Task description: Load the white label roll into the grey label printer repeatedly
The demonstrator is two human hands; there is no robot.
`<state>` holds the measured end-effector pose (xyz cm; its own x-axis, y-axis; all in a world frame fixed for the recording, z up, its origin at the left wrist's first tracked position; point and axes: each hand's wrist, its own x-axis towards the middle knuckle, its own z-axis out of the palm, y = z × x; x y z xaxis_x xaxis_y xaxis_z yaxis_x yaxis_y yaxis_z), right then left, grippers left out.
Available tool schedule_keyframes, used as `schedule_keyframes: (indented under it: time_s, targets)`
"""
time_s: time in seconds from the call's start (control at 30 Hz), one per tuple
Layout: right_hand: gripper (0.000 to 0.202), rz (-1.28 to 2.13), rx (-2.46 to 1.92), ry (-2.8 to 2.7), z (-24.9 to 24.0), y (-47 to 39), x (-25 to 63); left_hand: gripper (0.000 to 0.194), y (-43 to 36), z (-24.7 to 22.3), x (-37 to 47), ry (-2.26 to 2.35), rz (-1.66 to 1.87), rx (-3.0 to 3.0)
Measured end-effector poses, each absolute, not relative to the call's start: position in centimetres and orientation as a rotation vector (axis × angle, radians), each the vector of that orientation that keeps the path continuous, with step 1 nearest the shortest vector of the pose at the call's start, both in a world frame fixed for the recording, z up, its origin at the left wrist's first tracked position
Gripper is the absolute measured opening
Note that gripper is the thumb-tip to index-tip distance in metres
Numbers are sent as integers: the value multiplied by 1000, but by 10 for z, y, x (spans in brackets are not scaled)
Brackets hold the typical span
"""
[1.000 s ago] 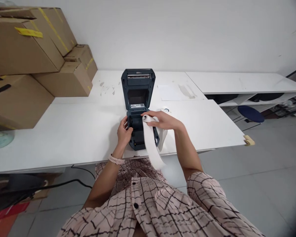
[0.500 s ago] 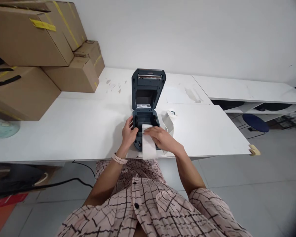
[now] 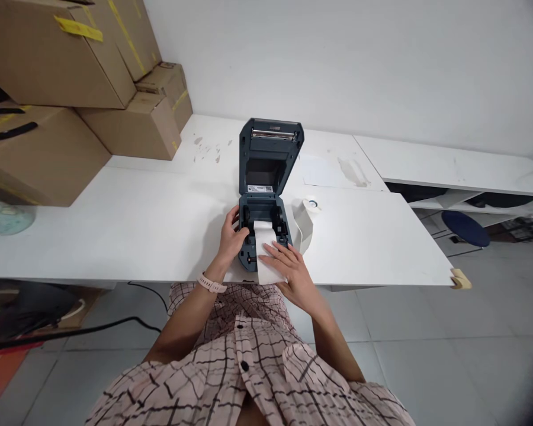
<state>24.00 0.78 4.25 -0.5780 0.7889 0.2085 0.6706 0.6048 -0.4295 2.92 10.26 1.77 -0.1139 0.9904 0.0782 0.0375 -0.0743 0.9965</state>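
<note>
A dark label printer stands on the white table with its lid raised. A strip of white label paper comes out of its lower body and reaches over the table's front edge. My left hand grips the printer's left side, thumb over the rim and fingers along the outer wall. On the paper strip lies my right hand, its fingers spread flat across the lower part; the thumb is partly hidden. Right of the printer, a white roll sits on the table with a loose length of pale strip beside it.
Cardboard boxes are stacked at the left, near a pale green translucent container. A yellowish piece sits at the table's right corner. A blue stool stands beyond, and a black cable runs below at left.
My right hand has moved down along the paper strip toward the front edge, and its fingers have spread out. More of the printer's inside shows. My left hand stays on the printer's side.
</note>
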Motion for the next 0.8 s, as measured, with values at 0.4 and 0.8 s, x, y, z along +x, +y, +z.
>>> schedule_keyframes:
  time_s: [0.4, 0.8]
  targets:
    - [63, 408, -1120, -2394, 38, 6, 241, 98, 98, 28, 27, 1235, 1064, 1078]
    - [56, 600, -1116, -2414, 51, 4, 244, 99, 53, 25, 27, 1199, 1001, 1072]
